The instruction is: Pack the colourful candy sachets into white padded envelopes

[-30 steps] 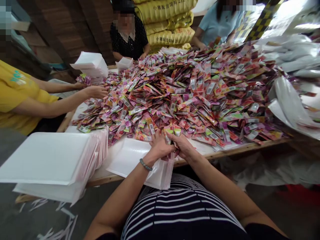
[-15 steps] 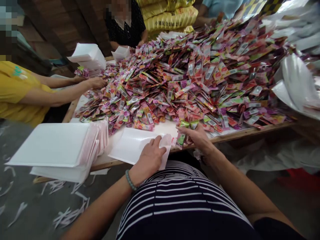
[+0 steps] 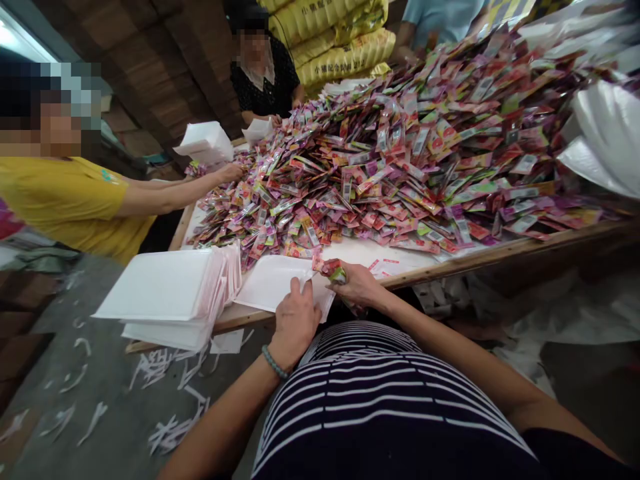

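Observation:
A white padded envelope (image 3: pixel 267 283) lies at the table's near edge, its open end turned toward my right hand. My left hand (image 3: pixel 297 313), with a beaded bracelet at the wrist, grips this envelope near its mouth; two fingers extend over the upper side and the thumb is by the edge. In my right hand (image 3: pixel 363 285) is a small bunch of snack packets (image 3: pixel 333 269), red and green, held over the mouth end. My right fingers are closed around them and partly hidden. Just beyond both hands spreads a large heap of similar packets (image 3: pixel 360 180).
A stack of white padded envelopes (image 3: pixel 155 283) overhangs the table edge (image 3: pixel 490 257) on the left. Small printed slips (image 3: pixel 390 267) lie right of my right hand. Co-workers are at the left and far sides. Paper strips (image 3: pixel 173 433) litter the floor.
My right hand has moved left with the packets, from beside the envelope to its mouth. My left fingers have shifted toward the mouth edge. The whole view has swung left.

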### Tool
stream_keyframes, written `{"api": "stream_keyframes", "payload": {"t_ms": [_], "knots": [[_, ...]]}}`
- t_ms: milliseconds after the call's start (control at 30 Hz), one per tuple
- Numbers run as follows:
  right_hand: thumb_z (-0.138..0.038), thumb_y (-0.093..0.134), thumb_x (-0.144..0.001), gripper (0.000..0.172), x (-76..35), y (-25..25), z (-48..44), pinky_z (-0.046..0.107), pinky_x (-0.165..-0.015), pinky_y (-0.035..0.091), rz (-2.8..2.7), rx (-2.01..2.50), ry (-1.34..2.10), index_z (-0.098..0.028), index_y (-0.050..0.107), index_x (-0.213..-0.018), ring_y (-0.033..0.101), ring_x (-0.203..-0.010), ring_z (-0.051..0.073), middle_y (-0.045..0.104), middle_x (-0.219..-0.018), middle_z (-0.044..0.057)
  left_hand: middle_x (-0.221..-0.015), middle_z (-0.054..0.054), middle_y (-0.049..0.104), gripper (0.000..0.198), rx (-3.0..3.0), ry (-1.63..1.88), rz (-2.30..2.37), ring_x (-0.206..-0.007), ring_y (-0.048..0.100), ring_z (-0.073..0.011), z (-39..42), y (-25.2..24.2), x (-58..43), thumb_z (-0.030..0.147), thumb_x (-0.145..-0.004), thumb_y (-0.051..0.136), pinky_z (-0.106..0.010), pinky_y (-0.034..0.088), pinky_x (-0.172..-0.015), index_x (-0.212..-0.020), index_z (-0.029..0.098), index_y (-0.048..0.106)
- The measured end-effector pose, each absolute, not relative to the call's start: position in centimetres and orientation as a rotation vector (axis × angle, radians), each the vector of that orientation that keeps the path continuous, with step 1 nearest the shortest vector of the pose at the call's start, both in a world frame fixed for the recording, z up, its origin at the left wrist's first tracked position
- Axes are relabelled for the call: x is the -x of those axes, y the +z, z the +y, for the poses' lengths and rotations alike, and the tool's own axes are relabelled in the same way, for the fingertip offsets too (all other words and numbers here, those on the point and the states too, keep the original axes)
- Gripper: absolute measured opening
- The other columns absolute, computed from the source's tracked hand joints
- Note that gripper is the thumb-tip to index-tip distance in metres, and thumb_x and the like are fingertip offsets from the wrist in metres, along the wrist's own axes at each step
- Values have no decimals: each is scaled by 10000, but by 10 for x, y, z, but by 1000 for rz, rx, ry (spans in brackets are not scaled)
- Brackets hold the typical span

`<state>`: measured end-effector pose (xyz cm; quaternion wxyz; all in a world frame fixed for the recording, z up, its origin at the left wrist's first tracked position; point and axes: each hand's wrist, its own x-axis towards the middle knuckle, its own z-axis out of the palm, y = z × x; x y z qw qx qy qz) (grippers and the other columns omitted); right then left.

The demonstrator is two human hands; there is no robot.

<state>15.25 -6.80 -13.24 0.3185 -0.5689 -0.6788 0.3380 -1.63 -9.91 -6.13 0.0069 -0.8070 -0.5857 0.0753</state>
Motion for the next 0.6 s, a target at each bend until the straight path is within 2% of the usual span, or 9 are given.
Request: {"api": "stream_keyframes", "payload": {"t_ms": [67,100,200,267,367,467,533,600], "knots": [[-293,624,-819,394,-149,-131,-74,309,-838,456,-1850,1451,799,-250,581,-1208,630,-991,222,689,-1111,41,-1390,-188,456,548,2576,205,-1912,-906,675,-236,-97,-64,18,166,-841,485,-367,544,-786,-1383,145,402],[-278,601,-834,393,-146,-128,-78,308,-846,455,-1910,1445,737,-240,570,-1224,622,-1007,220,673,-1139,52,-1434,-209,423,588,2611,139,-1936,-986,668,-264,-95,-66,19,143,-829,476,-385,539,-839,-1407,127,367],[-180,536,-848,403,-137,-117,-85,299,-851,445,-2148,1514,523,-211,549,-1249,599,-1025,220,631,-1175,93,-1512,-241,336,684,2695,-190,-1957,-1302,490,-311,-89,-72,20,85,-776,466,-397,454,-1028,-1439,64,302],[-125,480,-862,374,-131,-106,-85,299,-837,440,-2245,1632,403,-191,564,-1221,594,-1011,226,623,-1155,120,-1542,-226,297,700,2724,-351,-1954,-1369,416,-291,-88,-77,16,62,-757,453,-376,422,-1068,-1442,65,304],[-116,408,-894,321,-126,-93,-75,315,-794,441,-2293,1762,348,-136,609,-1143,600,-982,256,638,-1078,170,-1574,-205,240,699,2763,-341,-1966,-1275,526,-298,-89,-81,8,62,-766,443,-387,491,-986,-1452,105,317],[-119,512,-822,297,-125,-88,-59,285,-740,440,-2389,1630,606,-127,647,-1087,634,-897,244,686,-985,153,-1586,-207,195,711,2778,-272,-1937,-1148,619,-314,-88,-83,3,107,-800,453,-403,546,-869,-1487,123,271],[-117,541,-788,258,-124,-90,-47,279,-722,433,-2383,1587,753,-131,677,-1006,649,-843,234,709,-940,141,-1593,-199,174,723,2823,-266,-1885,-1123,632,-310,-85,-84,4,128,-808,462,-393,551,-853,-1500,129,254],[-116,492,-824,220,-121,-93,-36,294,-737,424,-2333,1635,763,-129,693,-913,655,-839,238,715,-929,154,-1591,-199,180,730,2890,-283,-1860,-1160,611,-310,-81,-86,6,125,-795,473,-385,541,-888,-1496,118,267]]}}
